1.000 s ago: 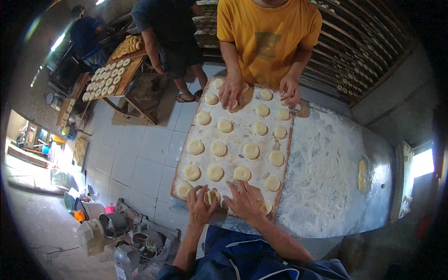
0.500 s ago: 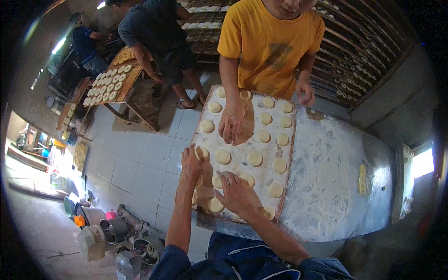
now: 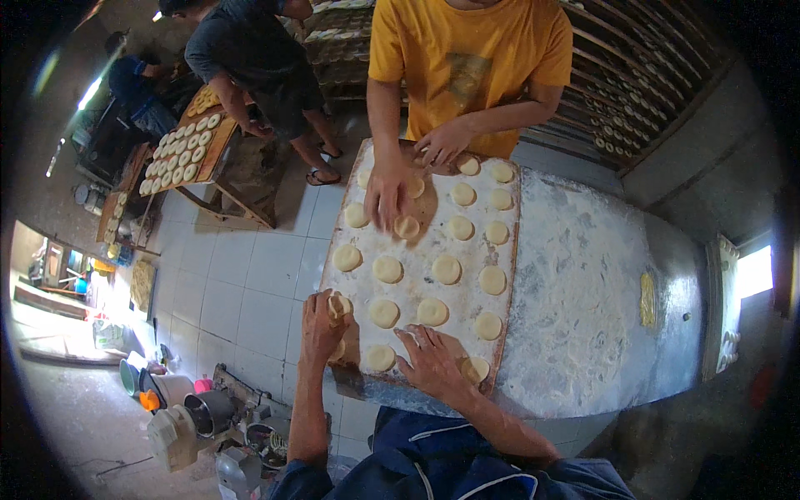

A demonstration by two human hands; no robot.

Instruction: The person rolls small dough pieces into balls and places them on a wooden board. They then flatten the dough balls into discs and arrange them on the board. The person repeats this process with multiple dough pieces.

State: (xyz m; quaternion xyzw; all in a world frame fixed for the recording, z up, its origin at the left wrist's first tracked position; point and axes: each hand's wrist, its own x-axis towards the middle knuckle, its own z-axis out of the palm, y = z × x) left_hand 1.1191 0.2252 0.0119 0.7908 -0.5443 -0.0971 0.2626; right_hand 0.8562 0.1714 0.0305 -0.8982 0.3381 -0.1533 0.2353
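Pale near-left dough round (image 3: 340, 305), likely soft — cup its rim; left hand (image 3: 320, 327) touching, grip unclear — right hand (image 3: 433, 360) splayed.

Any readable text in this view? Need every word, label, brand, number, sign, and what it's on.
No legible text.
Orange shirt: dark chest patch, too blurred to read.
Yellow item on the table, right: too small to make out any lettering.
Dough rounds and floured board: no text seen.
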